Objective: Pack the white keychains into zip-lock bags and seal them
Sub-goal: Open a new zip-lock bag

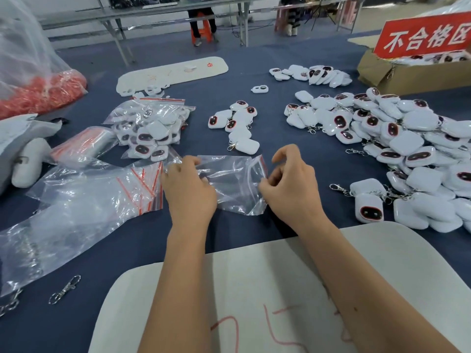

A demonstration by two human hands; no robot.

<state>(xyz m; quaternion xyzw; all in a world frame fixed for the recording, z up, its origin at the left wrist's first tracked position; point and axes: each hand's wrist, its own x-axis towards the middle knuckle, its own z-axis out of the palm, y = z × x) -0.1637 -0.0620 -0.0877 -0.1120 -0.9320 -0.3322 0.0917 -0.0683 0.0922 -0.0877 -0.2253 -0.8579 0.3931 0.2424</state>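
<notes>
An empty clear zip-lock bag [229, 182] with a red strip lies on the blue table in front of me. My left hand [188, 189] grips its left end, fingers curled into the plastic. My right hand [288, 184] pinches the bag's mouth by the red strip, index finger raised. A small cluster of white keychains [237, 126] lies just beyond the bag. A big heap of white keychains [407, 154] fills the right side. Filled zip-lock bags [150, 131] are piled at the left.
Empty zip-lock bags [107, 189] spread at the near left, with a loose metal clasp [65, 289] near the front. A white board [280, 289] lies under my forearms. A cardboard box [407, 72] with a red sign sits far right. A bag of red items [40, 93] stands far left.
</notes>
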